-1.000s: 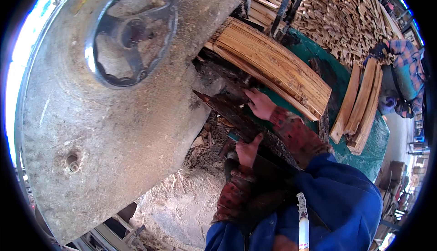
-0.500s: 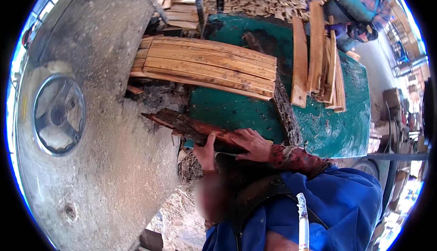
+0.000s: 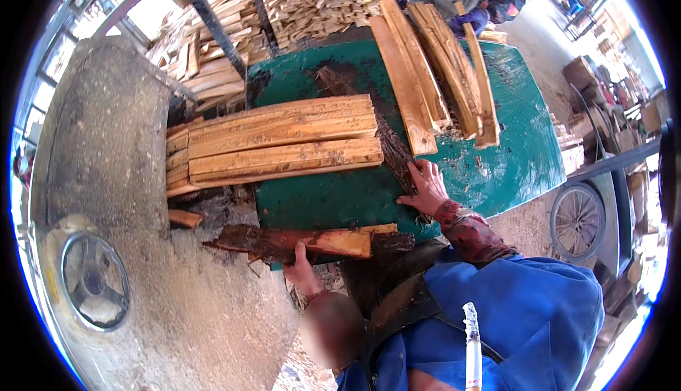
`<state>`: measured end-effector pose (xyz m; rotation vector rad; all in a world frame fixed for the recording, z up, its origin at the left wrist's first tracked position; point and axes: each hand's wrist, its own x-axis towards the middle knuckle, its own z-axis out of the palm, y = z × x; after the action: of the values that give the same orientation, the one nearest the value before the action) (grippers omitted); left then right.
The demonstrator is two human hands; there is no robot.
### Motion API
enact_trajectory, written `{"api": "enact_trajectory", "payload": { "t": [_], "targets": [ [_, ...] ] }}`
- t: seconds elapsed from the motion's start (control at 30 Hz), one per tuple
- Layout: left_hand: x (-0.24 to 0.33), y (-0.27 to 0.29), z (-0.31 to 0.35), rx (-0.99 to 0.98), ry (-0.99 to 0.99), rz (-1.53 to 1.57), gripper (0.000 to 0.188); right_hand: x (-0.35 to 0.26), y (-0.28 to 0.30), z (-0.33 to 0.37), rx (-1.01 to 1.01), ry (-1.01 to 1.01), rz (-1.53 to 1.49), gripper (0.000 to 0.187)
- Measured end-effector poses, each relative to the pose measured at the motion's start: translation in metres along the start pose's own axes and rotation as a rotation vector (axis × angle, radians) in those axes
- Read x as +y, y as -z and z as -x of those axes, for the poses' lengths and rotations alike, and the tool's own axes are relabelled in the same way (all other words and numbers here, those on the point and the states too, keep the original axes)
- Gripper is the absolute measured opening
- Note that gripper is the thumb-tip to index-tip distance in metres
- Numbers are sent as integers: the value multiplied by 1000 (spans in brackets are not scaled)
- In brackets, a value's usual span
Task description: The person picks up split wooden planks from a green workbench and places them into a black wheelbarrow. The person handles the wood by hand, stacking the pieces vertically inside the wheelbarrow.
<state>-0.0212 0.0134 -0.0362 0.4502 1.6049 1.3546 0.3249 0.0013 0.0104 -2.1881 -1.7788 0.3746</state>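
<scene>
A bark-edged wood slab (image 3: 333,242), reddish and split, lies along the near edge of the green table. My left hand (image 3: 303,272) is closed on its near side, thumb on top and the other fingers hidden below. Farther right, my right hand (image 3: 427,189) reaches over the near end of a long dark bark strip (image 3: 391,144), thumb on one side and fingers on the other. That strip runs obliquely across the table and passes the end of a stack of sawn boards (image 3: 284,135).
More boards (image 3: 404,82) lie at the far right of the green table (image 3: 518,142), where a co-worker's gloved hand (image 3: 474,20) holds one. At left stands a worn metal machine top with a handwheel (image 3: 94,281). Wood piles (image 3: 319,1) rise behind; a spoked wheel (image 3: 578,221) is at right.
My right hand has left the slab and moved right onto the bark strip. The left hand stays at the slab, which now lies more level. The view has shifted, and the co-worker's boards are spread differently.
</scene>
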Motion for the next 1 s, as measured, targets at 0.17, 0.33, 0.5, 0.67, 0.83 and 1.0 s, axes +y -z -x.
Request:
{"api": "enact_trajectory", "payload": {
  "t": [0.17,0.33,0.5,0.67,0.83,1.0],
  "targets": [
    [20,-12,10,-32,127,33,54,23,-7,-3,75,-151,-27,99],
    [28,-15,13,-30,129,1,47,28,4,-4,27,-166,-40,87],
    [18,-10,5,-52,93,-1,44,49,12,2,19,-173,21,85],
    [21,-8,6,-34,66,-36,44,55,26,9,46,-125,42,75],
    [23,-7,1,-69,89,-54,48,63,14,18,93,-174,37,73],
    [39,-9,10,-87,88,-23,48,54,25,24,105,-212,11,71]
  ]
}}
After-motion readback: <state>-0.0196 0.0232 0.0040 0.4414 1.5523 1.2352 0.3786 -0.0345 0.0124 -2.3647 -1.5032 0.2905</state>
